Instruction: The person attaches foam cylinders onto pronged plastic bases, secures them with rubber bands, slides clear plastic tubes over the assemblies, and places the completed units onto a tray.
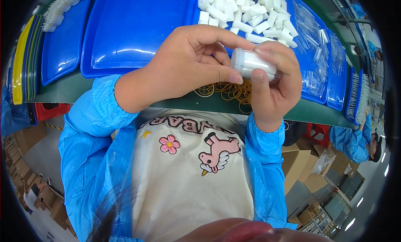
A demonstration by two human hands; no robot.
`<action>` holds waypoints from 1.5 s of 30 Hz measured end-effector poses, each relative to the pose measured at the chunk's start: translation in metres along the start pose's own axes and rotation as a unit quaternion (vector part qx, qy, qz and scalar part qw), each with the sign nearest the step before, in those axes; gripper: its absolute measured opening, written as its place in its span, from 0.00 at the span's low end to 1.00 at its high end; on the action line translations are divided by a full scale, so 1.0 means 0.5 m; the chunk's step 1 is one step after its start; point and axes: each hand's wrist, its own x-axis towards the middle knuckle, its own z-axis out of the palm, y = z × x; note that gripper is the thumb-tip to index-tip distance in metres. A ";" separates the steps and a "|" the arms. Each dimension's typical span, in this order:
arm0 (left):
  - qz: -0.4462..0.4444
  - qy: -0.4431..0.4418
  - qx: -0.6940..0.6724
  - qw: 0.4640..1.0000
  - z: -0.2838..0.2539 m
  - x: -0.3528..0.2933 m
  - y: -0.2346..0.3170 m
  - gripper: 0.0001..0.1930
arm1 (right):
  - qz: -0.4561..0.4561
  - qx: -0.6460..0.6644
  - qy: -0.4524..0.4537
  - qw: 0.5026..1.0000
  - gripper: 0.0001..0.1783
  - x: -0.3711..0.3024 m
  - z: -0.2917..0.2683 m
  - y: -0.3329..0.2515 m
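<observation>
Between my hands, over the near edge of the green table, is a short clear plastic cylinder (253, 63) with something white inside. It lies nearly sideways. My right hand (279, 81) is closed around its right end, with the thumb below and the fingers above. My left hand (190, 62) reaches across from the left, its index finger and thumb closed on the cylinder's left end. Its other fingers are curled behind. Under the cylinder, a pile of tan rubber bands (236, 90) lies on the table.
Beyond my hands stands a blue tray of white foam blocks (255, 12). To its right, blue trays hold clear plastic pieces (311, 37). A large blue tray (125, 29) stands left. Bristly white parts (62, 10) lie at far left. Another person (353, 141) sits far right, near cardboard boxes (300, 166).
</observation>
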 end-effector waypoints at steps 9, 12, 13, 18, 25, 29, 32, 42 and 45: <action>0.075 0.026 0.095 0.992 0.002 0.001 -0.008 0.24 | 0.090 0.109 0.060 0.988 0.13 -0.016 0.023 0.001; 0.085 0.036 0.136 0.986 0.000 -0.003 -0.002 0.24 | 0.128 0.136 0.056 0.981 0.13 -0.012 0.025 -0.008; 0.097 0.039 0.155 0.982 -0.003 -0.003 -0.002 0.24 | 0.128 0.137 0.054 0.981 0.13 -0.011 0.028 -0.011; 0.147 0.026 0.187 0.971 -0.005 -0.003 -0.005 0.26 | 0.131 0.161 0.067 0.976 0.13 -0.013 0.031 -0.003; 0.054 0.053 0.010 0.997 -0.008 0.002 -0.006 0.23 | 0.065 0.126 0.056 0.988 0.19 -0.005 0.020 -0.002; -0.034 0.039 -0.064 0.997 -0.009 0.002 0.004 0.22 | 0.037 0.098 0.011 0.994 0.22 -0.002 0.001 0.003; -0.020 0.041 -0.059 0.997 -0.008 0.002 -0.001 0.22 | -0.005 0.043 -0.020 0.999 0.23 -0.002 -0.011 0.007; -0.054 -0.024 -0.101 0.993 0.001 0.010 -0.007 0.24 | 0.023 0.112 -0.018 0.993 0.24 -0.006 -0.017 0.009; 0.001 -0.042 -0.059 0.997 0.009 0.009 -0.021 0.24 | 0.101 0.160 -0.061 0.980 0.25 0.011 -0.026 -0.026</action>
